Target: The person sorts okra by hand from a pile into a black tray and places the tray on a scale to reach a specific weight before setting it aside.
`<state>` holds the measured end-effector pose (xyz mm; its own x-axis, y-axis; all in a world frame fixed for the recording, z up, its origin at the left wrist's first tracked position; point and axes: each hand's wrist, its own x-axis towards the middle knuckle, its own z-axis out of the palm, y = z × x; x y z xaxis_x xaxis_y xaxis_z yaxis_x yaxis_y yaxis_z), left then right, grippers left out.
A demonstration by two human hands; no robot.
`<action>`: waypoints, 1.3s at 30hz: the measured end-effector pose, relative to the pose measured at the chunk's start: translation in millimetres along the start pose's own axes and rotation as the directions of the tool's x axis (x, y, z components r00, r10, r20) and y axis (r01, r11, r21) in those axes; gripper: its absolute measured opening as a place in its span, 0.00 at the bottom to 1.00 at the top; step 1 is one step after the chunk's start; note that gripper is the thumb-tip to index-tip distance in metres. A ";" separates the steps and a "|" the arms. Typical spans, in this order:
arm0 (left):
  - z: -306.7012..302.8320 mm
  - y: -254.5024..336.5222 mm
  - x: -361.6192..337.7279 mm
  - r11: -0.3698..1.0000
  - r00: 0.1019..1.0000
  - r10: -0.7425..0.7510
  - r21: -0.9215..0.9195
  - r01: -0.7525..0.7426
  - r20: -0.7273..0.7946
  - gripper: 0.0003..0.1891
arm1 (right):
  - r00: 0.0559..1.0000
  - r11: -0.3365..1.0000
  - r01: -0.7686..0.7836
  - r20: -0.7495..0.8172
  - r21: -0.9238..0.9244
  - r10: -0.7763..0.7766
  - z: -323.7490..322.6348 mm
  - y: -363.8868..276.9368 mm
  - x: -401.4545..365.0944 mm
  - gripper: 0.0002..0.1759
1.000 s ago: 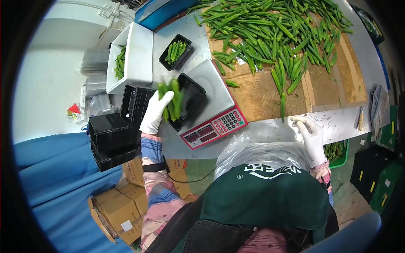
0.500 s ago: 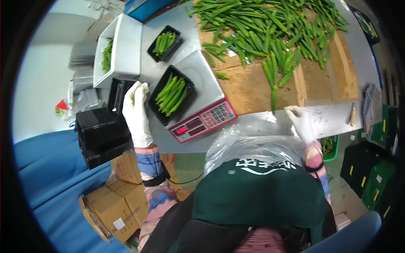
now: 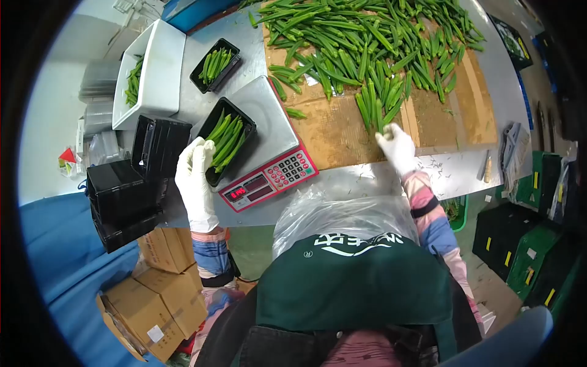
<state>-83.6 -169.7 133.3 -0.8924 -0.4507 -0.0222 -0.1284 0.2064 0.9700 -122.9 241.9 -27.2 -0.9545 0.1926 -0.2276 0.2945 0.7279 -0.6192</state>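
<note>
A black plastic tray (image 3: 246, 144) with several green okra pods (image 3: 226, 139) sits on the pan of a red-edged digital scale (image 3: 269, 177). My left hand (image 3: 197, 180), in a white glove, is at the tray's left edge. Its fingers are curled together over the rim beside the pods; what they grip is hidden. My right hand (image 3: 397, 150), also gloved, has closed fingertips on the near end of an okra (image 3: 379, 122). That okra lies at the front of a large okra heap (image 3: 367, 49) spread over flattened cardboard (image 3: 330, 137).
A second filled black tray (image 3: 214, 66) stands behind the scale, near a white bin (image 3: 165, 67) holding okra. Stacked black trays (image 3: 125, 192) stand left of my left hand. A brown-handled tool (image 3: 487, 170) lies at the table's right. Clear plastic (image 3: 342, 220) covers my apron at the front edge.
The view has shifted, moving the scene left. My right hand has moved forward and left from the table edge to the okra. My left hand has come closer to the tray on the scale.
</note>
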 end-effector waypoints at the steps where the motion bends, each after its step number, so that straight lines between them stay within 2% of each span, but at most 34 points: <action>1: 3.4 -2.3 -1.5 1.000 1.000 -0.007 -0.010 0.007 0.006 0.17 | 0.999 1.000 0.005 -0.050 0.024 -0.004 -3.8 -10.2 12.2 0.19; 3: 16.0 0.8 -6.6 0.998 0.999 -0.043 -0.045 0.044 0.033 0.17 | 0.992 1.000 0.012 -0.125 -0.017 -0.014 8.5 -14.0 45.0 0.20; 6: 41.6 5.8 -20.2 0.995 0.986 -0.089 -0.039 0.095 0.144 0.15 | 0.988 0.969 0.053 -0.128 -0.240 -0.086 40.0 -4.4 76.9 0.20; 7: 55.7 11.0 -27.9 0.984 0.976 -0.126 -0.105 0.146 0.177 0.15 | 0.999 0.957 -0.021 -0.051 -0.290 0.007 44.2 -5.9 78.8 0.22; 9: 68.9 -0.5 -34.7 0.997 0.955 -0.080 0.002 0.083 0.286 0.16 | 0.997 0.951 -0.070 -0.059 -0.302 0.055 47.8 -11.7 83.3 0.21; 10: 75.3 -3.9 -40.5 0.990 0.943 -0.103 -0.058 0.128 0.317 0.16 | 0.997 0.946 -0.072 -0.046 -0.315 0.060 47.8 -7.4 89.8 0.23; 13: 87.9 -3.7 -55.2 0.958 0.911 -0.177 -0.145 0.246 0.373 0.16 | 0.992 1.000 -0.004 0.128 -0.011 0.005 30.5 15.1 107.2 0.25; 14: 90.6 -4.0 -58.8 0.958 0.903 -0.191 -0.128 0.257 0.385 0.16 | 0.972 0.960 -0.069 0.237 0.270 0.003 25.6 22.3 106.4 0.21; 16: 92.8 -13.2 -63.8 0.949 0.876 -0.213 -0.120 0.290 0.433 0.17 | 0.936 0.859 -0.134 0.348 0.494 -0.054 -9.3 -7.4 73.2 0.17; 17: 96.6 -10.4 -67.5 0.947 0.862 -0.214 -0.121 0.299 0.459 0.18 | 0.910 0.787 -0.183 0.405 0.590 -0.092 -26.6 -26.7 51.8 0.15; 19: 110.8 -23.6 -72.1 0.961 0.851 -0.210 -0.060 0.271 0.482 0.19 | 0.891 0.785 -0.108 0.409 0.610 -0.195 -33.3 -49.5 19.4 0.09; 21: 135.2 -29.0 -84.7 0.927 0.864 -0.176 -0.217 0.307 0.471 0.22 | 0.844 0.823 -0.024 0.452 0.568 -0.288 -27.8 -74.0 -18.3 0.09; 22: 144.9 -27.7 -86.4 0.924 0.846 -0.132 -0.244 0.293 0.517 0.22 | 0.758 0.854 -0.058 0.579 0.517 -0.299 -12.3 -73.1 -29.2 0.08; 23: 152.4 -27.4 -88.1 0.920 0.823 -0.085 -0.272 0.281 0.561 0.22 | 0.734 0.832 0.199 0.484 0.517 -0.476 2.4 -67.8 -44.4 0.09; 25: 164.3 -33.1 -94.0 0.885 0.792 -0.217 -0.228 0.407 0.571 0.19 | 0.749 0.844 0.376 0.411 0.382 -0.519 4.7 -85.4 -69.4 0.11; 28: 155.1 -21.6 -91.7 0.925 0.837 -0.199 -0.186 0.333 0.510 0.16 | 0.751 0.909 0.313 0.514 0.275 -0.414 -9.6 -101.1 -70.8 0.12; 31: 137.4 -17.4 -72.7 0.943 0.931 -0.034 -0.298 0.151 0.364 0.15 | 0.734 0.910 0.355 0.539 0.214 -0.413 -0.3 -69.6 -67.7 0.11; 32: 126.3 -15.2 -62.4 0.958 0.952 0.014 -0.278 0.074 0.304 0.14 | 0.732 0.922 0.338 0.564 0.187 -0.383 -0.2 -61.4 -68.6 0.12; 33: 114.5 -12.3 -51.7 0.985 0.979 0.039 -0.174 -0.003 0.202 0.14 | 0.743 0.924 0.332 0.551 0.191 -0.381 0.4 -55.2 -71.4 0.12; 34: 98.5 -13.0 -37.7 0.979 0.973 0.201 0.009 -0.204 0.113 0.15 | 0.754 0.925 0.326 0.536 0.194 -0.379 0.8 -49.3 -73.9 0.12; 36: 67.7 -33.0 -7.2 0.852 0.919 0.395 0.382 -0.359 -0.018 0.19 | 0.773 0.933 0.281 0.524 0.223 -0.358 1.6 -42.3 -74.9 0.12; 37: 48.9 -27.1 -1.0 0.647 0.867 0.497 0.648 -0.402 0.042 0.23 | 0.780 0.938 0.240 0.526 0.249 -0.339 1.9 -40.3 -74.8 0.13; 39: 17.0 -61.4 14.8 0.375 0.889 0.406 0.848 -0.374 0.213 0.32 | 0.795 0.936 0.185 0.513 0.301 -0.323 4.2 -35.0 -75.1 0.14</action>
<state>-96.3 -174.3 69.3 -0.9372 -0.1318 0.3230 -0.0808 0.9827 0.1664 -61.3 199.3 8.4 -0.8304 -0.4193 -0.3670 0.1126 0.5188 -0.8474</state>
